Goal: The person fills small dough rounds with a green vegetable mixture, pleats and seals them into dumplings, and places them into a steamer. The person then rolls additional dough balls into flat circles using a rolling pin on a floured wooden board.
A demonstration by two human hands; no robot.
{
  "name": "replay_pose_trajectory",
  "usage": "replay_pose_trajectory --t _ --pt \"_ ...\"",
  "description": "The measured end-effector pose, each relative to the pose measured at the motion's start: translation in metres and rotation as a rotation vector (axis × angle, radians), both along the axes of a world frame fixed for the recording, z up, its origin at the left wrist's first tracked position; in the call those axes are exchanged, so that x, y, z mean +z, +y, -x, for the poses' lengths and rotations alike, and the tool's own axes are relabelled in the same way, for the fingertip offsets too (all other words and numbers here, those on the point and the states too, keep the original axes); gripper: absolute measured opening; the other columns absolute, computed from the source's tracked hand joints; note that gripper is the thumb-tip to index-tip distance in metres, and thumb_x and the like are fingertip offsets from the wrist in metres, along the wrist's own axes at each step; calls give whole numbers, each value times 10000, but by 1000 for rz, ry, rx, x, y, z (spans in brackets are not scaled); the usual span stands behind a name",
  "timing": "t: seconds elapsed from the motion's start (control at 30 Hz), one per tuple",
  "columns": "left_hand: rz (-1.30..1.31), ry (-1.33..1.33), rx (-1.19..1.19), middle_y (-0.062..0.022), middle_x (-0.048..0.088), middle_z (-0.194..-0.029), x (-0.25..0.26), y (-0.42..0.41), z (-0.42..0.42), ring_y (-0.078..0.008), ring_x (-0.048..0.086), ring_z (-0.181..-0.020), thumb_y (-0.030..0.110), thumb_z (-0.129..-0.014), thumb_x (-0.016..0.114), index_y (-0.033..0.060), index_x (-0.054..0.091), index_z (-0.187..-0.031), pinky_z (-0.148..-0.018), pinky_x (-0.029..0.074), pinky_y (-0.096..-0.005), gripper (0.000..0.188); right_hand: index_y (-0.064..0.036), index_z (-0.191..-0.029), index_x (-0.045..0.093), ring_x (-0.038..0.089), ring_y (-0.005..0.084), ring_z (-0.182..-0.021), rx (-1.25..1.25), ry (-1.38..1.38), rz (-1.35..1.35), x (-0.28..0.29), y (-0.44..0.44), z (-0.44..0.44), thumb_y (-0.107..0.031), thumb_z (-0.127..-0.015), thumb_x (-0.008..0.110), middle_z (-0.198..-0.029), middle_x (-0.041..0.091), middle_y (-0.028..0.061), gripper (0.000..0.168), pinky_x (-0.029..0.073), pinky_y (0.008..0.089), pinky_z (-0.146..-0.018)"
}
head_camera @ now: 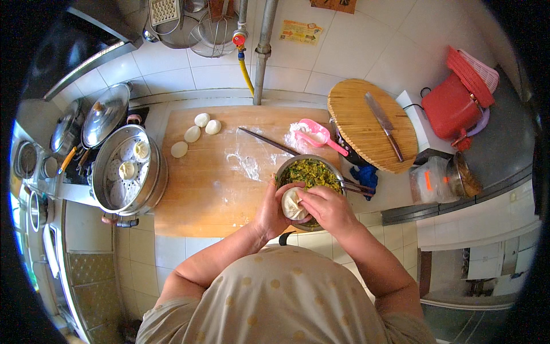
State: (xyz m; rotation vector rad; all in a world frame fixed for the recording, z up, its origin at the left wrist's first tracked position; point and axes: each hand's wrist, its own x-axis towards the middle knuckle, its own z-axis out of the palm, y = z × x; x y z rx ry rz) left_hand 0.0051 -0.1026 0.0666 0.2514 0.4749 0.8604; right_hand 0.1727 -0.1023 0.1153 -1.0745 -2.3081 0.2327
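A pleated dough bun (293, 204) rests in my left hand (271, 210), whose fingers curl around its side and underneath. The fingertips of my right hand (328, 208) pinch the gathered dough at the bun's edge. Directly beneath both hands stands a metal bowl (338, 162) of chopped green and yellow filling (307, 171); the hands hide its near part. Chopsticks (356, 185) lean over the bowl's right rim. On the wooden board (202, 185), several dough pieces (192, 134) lie toward the back left. A dark thin rolling pin (268, 141) points toward the bowl.
A metal steamer (122, 170) at left holds two shaped buns (127, 170) on a perforated tray. A pink scoop (316, 134) sits in white flour behind the bowl. At back right, a knife (384, 124) lies on a round wooden board (356, 112). Beside it stands a red container (451, 107).
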Motion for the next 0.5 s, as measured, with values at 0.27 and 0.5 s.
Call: replay_pose_trajectory --t 0.27,0.5 --pt "18 -7 -127 -90 578 -1210 -5 5 2 -247 576 -1076 733 -898 209 105 483 -1289 -822 517 -499 789 -87 -1053 656 626 241 -840 21 -90 -8 -2 -2 0 -78 -775 697 -902 607 57 282 525 339 -701" --pt "127 35 -289 -80 606 -1178 -1 8 5 -246 612 -1015 805 -834 261 118 472 -1315 -786 521 -495 865 -86 -1059 640 633 255 -841 337 -255 -75 19 4 -6 -159 -850 610 -958 623 91 224 530 370 -678"
